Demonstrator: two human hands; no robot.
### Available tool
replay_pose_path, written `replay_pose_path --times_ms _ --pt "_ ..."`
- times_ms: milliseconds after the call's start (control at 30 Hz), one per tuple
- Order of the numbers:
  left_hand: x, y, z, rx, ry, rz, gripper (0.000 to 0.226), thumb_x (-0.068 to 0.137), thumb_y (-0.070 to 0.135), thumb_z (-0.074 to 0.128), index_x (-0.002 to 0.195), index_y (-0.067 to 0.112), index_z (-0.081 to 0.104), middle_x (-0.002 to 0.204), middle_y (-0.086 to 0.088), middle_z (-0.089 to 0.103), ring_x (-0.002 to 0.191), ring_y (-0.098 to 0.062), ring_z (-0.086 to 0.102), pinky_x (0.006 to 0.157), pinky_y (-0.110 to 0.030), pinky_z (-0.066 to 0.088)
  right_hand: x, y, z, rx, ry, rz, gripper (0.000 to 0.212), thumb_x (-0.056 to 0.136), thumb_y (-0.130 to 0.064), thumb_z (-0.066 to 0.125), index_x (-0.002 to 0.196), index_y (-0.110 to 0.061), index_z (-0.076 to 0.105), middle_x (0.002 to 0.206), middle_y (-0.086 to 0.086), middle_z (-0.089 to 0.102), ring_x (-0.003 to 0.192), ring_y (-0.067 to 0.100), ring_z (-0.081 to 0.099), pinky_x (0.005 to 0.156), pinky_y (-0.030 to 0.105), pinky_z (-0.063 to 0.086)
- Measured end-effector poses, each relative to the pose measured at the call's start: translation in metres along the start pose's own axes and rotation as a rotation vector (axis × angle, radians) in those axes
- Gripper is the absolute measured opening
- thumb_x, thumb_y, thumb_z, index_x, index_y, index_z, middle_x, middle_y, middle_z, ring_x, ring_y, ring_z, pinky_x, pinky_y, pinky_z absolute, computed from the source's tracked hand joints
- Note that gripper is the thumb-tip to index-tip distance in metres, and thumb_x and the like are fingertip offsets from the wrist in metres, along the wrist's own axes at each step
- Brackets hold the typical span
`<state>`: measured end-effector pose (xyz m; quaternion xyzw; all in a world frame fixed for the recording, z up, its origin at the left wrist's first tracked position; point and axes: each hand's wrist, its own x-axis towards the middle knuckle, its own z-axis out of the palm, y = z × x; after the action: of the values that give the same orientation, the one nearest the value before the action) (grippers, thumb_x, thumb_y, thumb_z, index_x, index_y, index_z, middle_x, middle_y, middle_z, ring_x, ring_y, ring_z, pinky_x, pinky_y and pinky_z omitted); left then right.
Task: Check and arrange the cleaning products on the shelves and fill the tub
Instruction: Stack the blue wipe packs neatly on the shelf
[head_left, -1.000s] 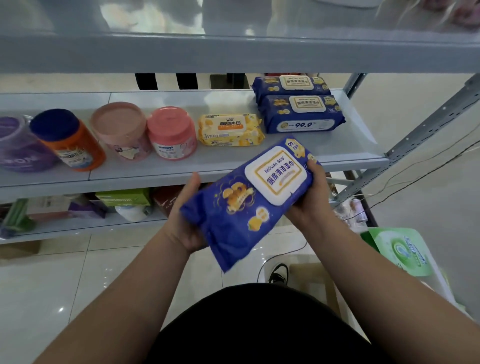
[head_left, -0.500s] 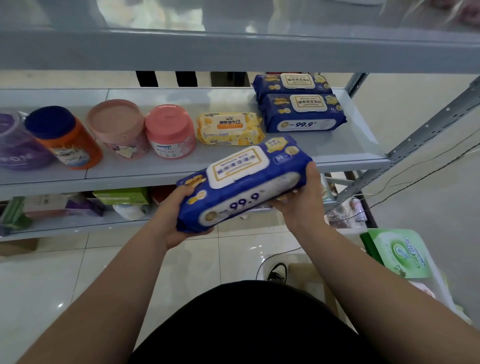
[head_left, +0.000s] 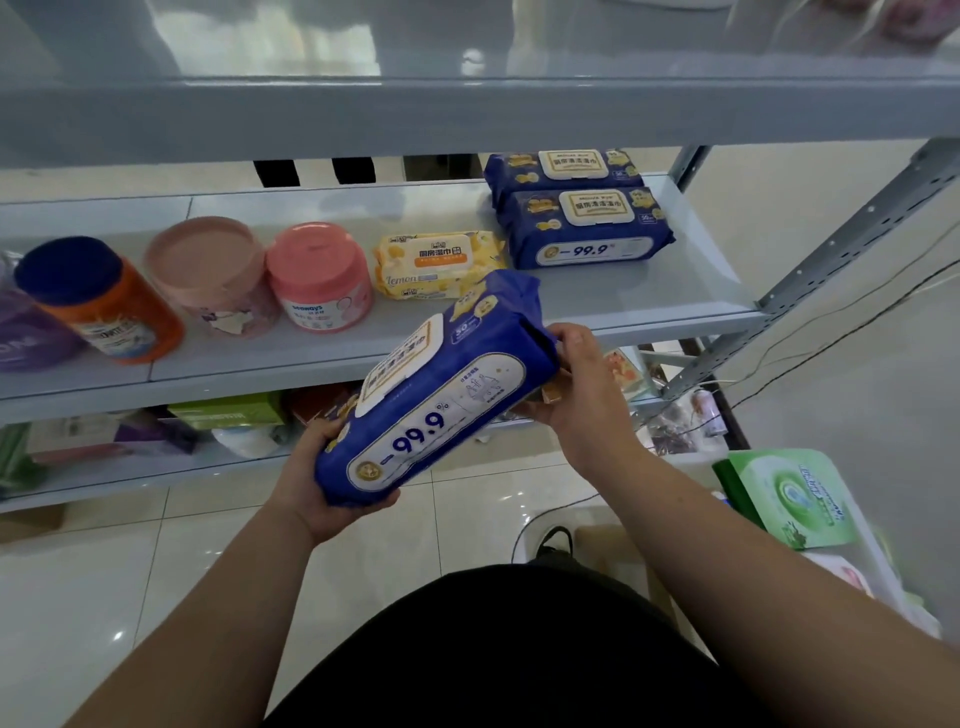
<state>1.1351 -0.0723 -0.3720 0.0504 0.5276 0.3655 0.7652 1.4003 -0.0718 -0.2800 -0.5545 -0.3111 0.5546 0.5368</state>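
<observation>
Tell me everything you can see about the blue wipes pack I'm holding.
The blue wipes pack is a soft plastic pouch with a closed white flip lid, yellow prints and "99.9%" on its side. It is tilted, right end higher, in front of the shelf. The left hand cups its lower end; the right hand grips its crimped upper end.

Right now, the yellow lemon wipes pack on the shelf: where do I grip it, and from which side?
Come from the open front of the shelf. The yellow pack lies flat, lid up, with the pink jar close at one end and the front blue pack at the other. Probably grip over the top, across its front and back long edges.
</observation>
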Motion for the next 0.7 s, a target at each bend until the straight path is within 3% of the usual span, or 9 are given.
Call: replay_pose_path --times_ms 100,233,367,467,567,700 --pt "0.002 0.002 0.014 0.041 -0.002 0.024 0.037 0.092 0.044 0.059 0.118 0.017 0.064 0.099 -0.01 0.078 0.075 -0.032 0.076 0.064 -0.047 0.062 0.008 0.006 -0.015 0.106 0.085 0.081 0.024 0.108 -0.033 0.043 0.115 -0.014 0.056 0.104 0.006 0.075 0.095 0.023 0.076 0.074 0.05 0.063" --pt "0.006 0.003 0.045 0.198 0.007 0.124 0.041 0.091 0.043 0.066 0.125 0.021 0.059 0.105 -0.008 0.078 0.086 -0.031 0.076 0.071 -0.049 0.061 0.022 0.019 -0.047 0.202 0.198 0.174 0.045 0.104 -0.048 0.05 0.138 -0.019 0.054 0.128 0.007 0.069 0.113 0.026 0.07 0.07 0.045 0.063" --pt "0.015 0.004 0.081 0.382 0.03 0.244 0.056 0.093 0.035 0.071 0.137 0.026 0.039 0.118 -0.006 0.069 0.096 -0.029 0.074 0.075 -0.052 0.062 0.037 0.024 -0.085 0.169 0.251 0.249 0.037 0.098 -0.041 0.063 0.131 -0.025 0.055 0.128 0.006 0.069 0.117 0.028 0.067 0.075 0.043 0.06" --pt "0.025 0.001 0.114 0.459 0.027 0.296 0.052 0.093 0.03 0.072 0.133 0.027 0.039 0.116 -0.005 0.068 0.092 -0.025 0.075 0.083 -0.05 0.061 0.053 0.023 -0.115 0.114 0.29 0.239 0.052 0.096 -0.037 0.068 0.141 -0.019 0.049 0.128 0.01 0.069 0.115 0.03 0.069 0.069 0.038 0.061" --pt "0.039 -0.004 0.15 0.456 -0.032 0.325 0.048 0.092 0.024 0.072 0.131 0.028 0.044 0.119 -0.004 0.068 0.091 -0.022 0.076 0.083 -0.048 0.061 0.073 0.01 -0.143 0.11 0.322 0.215 0.052 0.096 -0.036 0.068 0.14 -0.016 0.049 0.122 0.009 0.07 0.109 0.026 0.069 0.076 0.037 0.058" --pt "0.066 -0.003 0.196 0.488 -0.089 0.37 0.068 0.087 0.023 0.079 0.144 0.028 0.042 0.128 -0.001 0.066 0.101 -0.023 0.074 0.084 -0.047 0.061 0.112 -0.003 -0.179 -0.008 0.357 0.18 0.051 0.095 -0.045 0.069 0.135 -0.018 0.052 0.119 0.004 0.072 0.106 0.018 0.068 0.091 0.035 0.053"
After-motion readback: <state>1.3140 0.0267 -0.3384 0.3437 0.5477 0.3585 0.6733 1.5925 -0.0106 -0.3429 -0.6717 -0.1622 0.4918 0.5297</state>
